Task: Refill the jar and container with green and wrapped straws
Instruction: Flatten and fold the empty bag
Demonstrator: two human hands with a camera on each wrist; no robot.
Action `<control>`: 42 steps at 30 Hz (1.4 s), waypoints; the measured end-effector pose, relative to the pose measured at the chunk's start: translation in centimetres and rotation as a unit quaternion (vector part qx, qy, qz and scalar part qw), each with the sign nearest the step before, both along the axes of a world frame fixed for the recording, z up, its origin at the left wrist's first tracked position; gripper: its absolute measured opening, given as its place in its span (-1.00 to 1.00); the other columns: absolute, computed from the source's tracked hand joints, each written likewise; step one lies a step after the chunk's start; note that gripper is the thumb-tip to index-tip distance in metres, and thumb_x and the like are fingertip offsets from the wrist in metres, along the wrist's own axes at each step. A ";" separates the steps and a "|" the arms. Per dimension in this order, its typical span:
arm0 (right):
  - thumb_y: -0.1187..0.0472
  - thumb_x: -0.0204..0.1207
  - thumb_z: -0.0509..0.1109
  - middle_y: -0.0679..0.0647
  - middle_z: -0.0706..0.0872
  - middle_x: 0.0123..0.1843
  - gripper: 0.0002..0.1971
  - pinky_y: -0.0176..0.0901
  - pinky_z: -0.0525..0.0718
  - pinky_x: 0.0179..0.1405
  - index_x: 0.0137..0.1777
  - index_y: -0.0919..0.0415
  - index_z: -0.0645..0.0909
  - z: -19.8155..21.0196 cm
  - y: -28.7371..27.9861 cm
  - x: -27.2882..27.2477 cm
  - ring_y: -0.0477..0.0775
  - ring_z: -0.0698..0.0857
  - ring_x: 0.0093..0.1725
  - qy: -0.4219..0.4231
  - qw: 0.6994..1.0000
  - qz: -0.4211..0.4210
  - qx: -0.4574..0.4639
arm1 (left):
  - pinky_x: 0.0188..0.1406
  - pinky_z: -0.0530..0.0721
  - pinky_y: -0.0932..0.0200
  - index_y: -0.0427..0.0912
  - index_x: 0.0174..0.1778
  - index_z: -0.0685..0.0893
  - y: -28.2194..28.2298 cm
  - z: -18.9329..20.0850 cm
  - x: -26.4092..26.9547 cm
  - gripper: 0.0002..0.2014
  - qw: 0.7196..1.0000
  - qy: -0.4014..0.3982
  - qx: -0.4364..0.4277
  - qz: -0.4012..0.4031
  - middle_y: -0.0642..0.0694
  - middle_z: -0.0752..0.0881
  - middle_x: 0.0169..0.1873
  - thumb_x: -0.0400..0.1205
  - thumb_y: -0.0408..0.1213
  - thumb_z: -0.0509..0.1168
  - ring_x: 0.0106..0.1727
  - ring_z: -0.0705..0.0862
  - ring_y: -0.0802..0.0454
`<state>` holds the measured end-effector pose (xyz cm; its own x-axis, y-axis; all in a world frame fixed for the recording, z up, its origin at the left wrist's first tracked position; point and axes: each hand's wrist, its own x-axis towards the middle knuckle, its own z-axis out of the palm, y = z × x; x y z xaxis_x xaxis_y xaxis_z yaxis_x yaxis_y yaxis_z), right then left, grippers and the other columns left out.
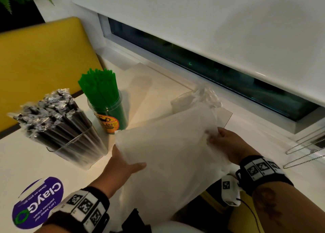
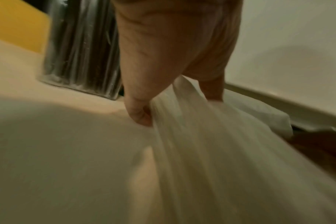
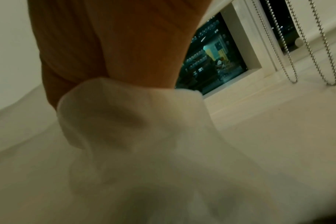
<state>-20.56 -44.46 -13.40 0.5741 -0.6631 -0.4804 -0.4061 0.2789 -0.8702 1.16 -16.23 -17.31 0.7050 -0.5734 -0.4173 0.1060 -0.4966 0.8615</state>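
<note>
A clear jar with a yellow label stands on the white table, packed with green straws. To its left a clear square container holds several black wrapped straws; its base shows as the container in the left wrist view. A thin white plastic bag hangs over the table's near edge. My left hand pinches the bag's left edge, seen as the left hand on the bag. My right hand grips its right edge; the bag covers the right hand's fingers.
A crumpled clear plastic wrapper lies behind the bag near the window sill. A yellow seat back stands beyond the table at the left. A purple sticker is on the table front left. Bead chains hang at the right.
</note>
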 end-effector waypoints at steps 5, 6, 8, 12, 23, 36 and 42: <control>0.45 0.58 0.36 0.26 0.82 -0.01 -0.77 0.01 0.85 -0.10 0.19 0.29 0.70 2.0 0.5 2.4 0.21 0.81 -0.11 -0.100 0.993 -0.055 0.000 | 0.37 0.62 -0.24 -0.14 0.26 0.71 2.3 1.2 -0.2 -0.33 0.990 0.100 -0.074 -0.070 -0.11 0.84 0.11 0.18 -0.32 0.65 0.21 0.79 -0.14; 0.44 0.57 0.38 0.20 0.83 -0.09 -0.81 -0.11 0.83 -0.24 0.12 0.26 0.72 2.5 0.5 2.7 0.15 0.82 -0.19 -0.079 0.994 -0.061 -0.045 | 0.29 0.67 -0.20 -0.18 0.17 0.76 2.4 1.7 -0.5 -0.46 0.989 0.103 -0.100 -0.033 -0.14 0.86 0.02 0.23 -0.42 0.61 0.17 0.79 -0.23; 0.43 0.58 0.38 0.11 0.79 -0.21 -0.86 -0.21 0.73 -0.38 0.06 0.29 0.71 3.0 -0.1 3.3 0.11 0.77 -0.28 0.004 0.984 -0.081 -0.156 | 0.00 0.76 0.06 -0.15 -0.02 0.79 2.3 2.0 -0.7 -0.66 0.985 0.061 -0.149 0.056 -0.02 0.88 -0.22 0.38 -0.60 0.53 0.05 0.83 -0.13; 0.48 0.63 0.26 0.23 0.72 0.04 -0.73 -0.05 0.69 0.08 0.27 0.43 0.63 2.5 -1.3 4.5 0.28 0.72 0.06 0.151 0.961 -0.046 -0.227 | -0.15 0.73 0.27 0.23 -0.28 0.80 2.3 2.7 0.2 -0.51 0.957 -0.219 -0.188 0.043 0.16 0.79 -0.36 0.51 -0.60 0.32 -0.21 0.77 0.20; 0.12 0.62 0.29 0.03 0.74 -0.11 -0.87 -0.06 0.63 -0.13 0.00 -0.04 0.68 12.7 2.2 4.8 -0.06 0.66 -0.19 -0.212 0.865 -0.158 -0.425 | 0.11 0.46 0.19 -0.04 -0.02 0.78 4.2 -0.8 0.8 -0.76 0.938 -0.334 0.073 -0.055 0.09 0.61 0.09 0.45 -0.17 0.31 0.16 0.53 0.02; -0.38 0.45 0.07 0.10 0.43 0.49 -0.25 0.09 0.43 0.36 0.60 -0.04 0.29 -4.2 12.2 9.1 0.28 0.37 0.37 0.210 0.710 0.469 -0.481 | -0.44 0.77 0.00 -0.38 0.26 0.57 4.3 7.1 1.4 -0.78 0.980 0.162 0.064 -0.101 -0.23 0.72 -0.32 0.70 -0.44 0.27 -0.45 0.72 -0.05; -0.05 0.37 0.60 0.06 0.64 0.26 -0.28 -0.39 0.51 0.22 0.45 0.30 0.51 -0.5 12.4 7.8 0.01 0.63 0.27 0.124 0.927 0.343 -0.094 | 0.34 0.58 0.01 -0.28 0.18 0.62 -5.5 11.2 -0.6 -0.74 0.962 0.167 -0.170 -0.132 -0.19 0.79 0.05 0.72 -0.17 0.21 0.12 0.74 -0.08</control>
<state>-12.81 -32.07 -13.91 0.7793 -0.2692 -0.5659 -0.6249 -0.2657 -0.7341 0.58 -21.69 -6.11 0.3751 -0.8578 -0.3515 0.3130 -0.2397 0.9190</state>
